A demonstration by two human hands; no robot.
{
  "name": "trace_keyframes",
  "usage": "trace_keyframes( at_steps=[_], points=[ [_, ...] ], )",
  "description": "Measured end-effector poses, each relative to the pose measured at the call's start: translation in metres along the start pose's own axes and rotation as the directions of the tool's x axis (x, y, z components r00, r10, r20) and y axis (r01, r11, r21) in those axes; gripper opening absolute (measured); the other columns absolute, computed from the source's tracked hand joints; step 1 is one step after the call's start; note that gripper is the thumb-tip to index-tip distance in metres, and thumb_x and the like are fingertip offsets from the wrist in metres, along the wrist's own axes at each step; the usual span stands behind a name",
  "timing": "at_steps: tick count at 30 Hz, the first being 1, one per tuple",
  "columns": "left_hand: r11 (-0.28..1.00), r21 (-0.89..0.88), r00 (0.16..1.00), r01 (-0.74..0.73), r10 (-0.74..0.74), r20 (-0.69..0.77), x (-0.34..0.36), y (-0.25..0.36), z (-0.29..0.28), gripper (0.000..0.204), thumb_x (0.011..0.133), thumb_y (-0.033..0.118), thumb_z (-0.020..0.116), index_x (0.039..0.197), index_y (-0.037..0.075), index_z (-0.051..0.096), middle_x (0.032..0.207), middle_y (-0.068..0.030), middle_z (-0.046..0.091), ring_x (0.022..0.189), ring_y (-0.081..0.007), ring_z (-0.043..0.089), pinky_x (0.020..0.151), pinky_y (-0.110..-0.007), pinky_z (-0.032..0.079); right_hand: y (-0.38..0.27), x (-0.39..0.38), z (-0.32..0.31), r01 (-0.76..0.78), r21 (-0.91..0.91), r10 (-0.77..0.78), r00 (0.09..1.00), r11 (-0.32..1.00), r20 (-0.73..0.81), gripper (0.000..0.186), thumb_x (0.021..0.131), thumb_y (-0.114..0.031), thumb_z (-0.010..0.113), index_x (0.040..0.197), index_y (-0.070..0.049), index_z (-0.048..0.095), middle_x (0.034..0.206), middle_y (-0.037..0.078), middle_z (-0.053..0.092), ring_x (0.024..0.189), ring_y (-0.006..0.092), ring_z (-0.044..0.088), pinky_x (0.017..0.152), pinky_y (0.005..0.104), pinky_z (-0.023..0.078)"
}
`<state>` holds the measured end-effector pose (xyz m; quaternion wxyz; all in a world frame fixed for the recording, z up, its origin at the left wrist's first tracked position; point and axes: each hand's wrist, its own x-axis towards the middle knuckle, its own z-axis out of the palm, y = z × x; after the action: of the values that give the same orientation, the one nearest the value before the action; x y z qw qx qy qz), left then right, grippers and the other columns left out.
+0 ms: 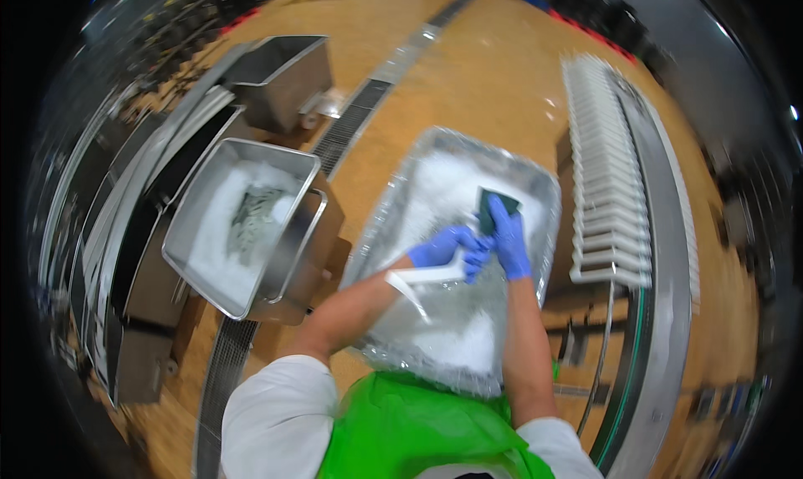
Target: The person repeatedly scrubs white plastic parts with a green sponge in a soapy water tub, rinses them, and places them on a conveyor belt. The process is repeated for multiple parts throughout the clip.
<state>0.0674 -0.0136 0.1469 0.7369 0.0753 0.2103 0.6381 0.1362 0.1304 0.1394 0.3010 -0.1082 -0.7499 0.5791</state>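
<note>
Over the suds (468,345), the left hand (452,248) curls its fingers round the white piece (432,274) and the right hand (508,238) grips the green pad (485,212) just beside it; a firm left hold and short strokes kept low should scrub best. The tub's rim (549,207) runs close along the right forearm (529,345), so elbows want care; farther out, the bin (288,245) stands left, the white row (608,178) right, with orange floor (493,69) stretching ahead.

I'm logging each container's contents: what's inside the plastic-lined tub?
White foam and grayish liquid; above them, the right hand holds a dark green pad. Anything under the foam is covered.
</note>
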Motion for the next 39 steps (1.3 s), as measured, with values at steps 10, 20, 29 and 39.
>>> trace_keyframes(
  at_steps=[10, 20, 29, 39],
  points=[
    [0.794, 0.607, 0.793, 0.009, 0.364, -0.488, 0.030, -0.005, -0.168, 0.030, 0.092, 0.026, 0.046, 0.107, 0.002, 0.056, 0.076, -0.0138, 0.058, 0.064, -0.0227, 0.061, 0.059, -0.038, 0.055, 0.086, -0.024, 0.002, -0.235, -0.872, 0.434, 0.901, 0.429, -0.029, 0.024, 0.084, -0.018, 0.055, 0.094, -0.002, 0.069, 0.094, 0.018, 0.069, 0.088, 0.0323, 0.068, 0.077, 0.0435, 0.054],
    [0.357, 0.929, 0.824, 0.096, 0.496, -0.276, 0.009, 0.006, -0.020, 0.031, 0.097, 0.028, 0.048, 0.110, 0.001, 0.055, 0.089, -0.0069, 0.057, 0.070, -0.0132, 0.055, 0.063, -0.029, 0.047, 0.003, -0.021, -0.021, -0.060, -0.701, -0.047, 0.990, 0.710, -0.132, 0.031, 0.083, -0.014, 0.059, 0.113, -0.019, 0.066, 0.090, 0.011, 0.063, 0.079, 0.0325, 0.064, 0.069, 0.0433, 0.052],
    [0.116, 0.992, 0.810, 0.056, 0.575, -0.113, 0.000, 0.008, -0.024, 0.050, 0.093, 0.030, 0.045, 0.134, 0.000, 0.042, 0.115, -0.0248, 0.059, 0.108, -0.0402, 0.056, 0.092, -0.045, 0.042, -0.010, -0.032, -0.008, 0.229, -0.525, -0.265, 0.964, 0.820, 0.007, 0.037, 0.075, 0.000, 0.064, 0.108, -0.015, 0.069, 0.089, 0.010, 0.059, 0.075, 0.0262, 0.062, 0.065, 0.0348, 0.051],
    [-0.215, 0.976, 0.761, -0.025, 0.629, 0.158, -0.002, 0.011, -0.032, 0.042, 0.090, 0.029, 0.047, 0.124, 0.003, 0.049, 0.104, -0.0287, 0.059, 0.099, -0.0467, 0.056, 0.084, -0.050, 0.045, -0.018, -0.025, 0.008, 0.260, -0.365, -0.320, 0.941, 0.894, -0.115, 0.028, 0.078, 0.000, 0.068, 0.104, -0.011, 0.069, 0.085, 0.010, 0.064, 0.069, 0.0230, 0.065, 0.062, 0.0322, 0.051]
  ],
)
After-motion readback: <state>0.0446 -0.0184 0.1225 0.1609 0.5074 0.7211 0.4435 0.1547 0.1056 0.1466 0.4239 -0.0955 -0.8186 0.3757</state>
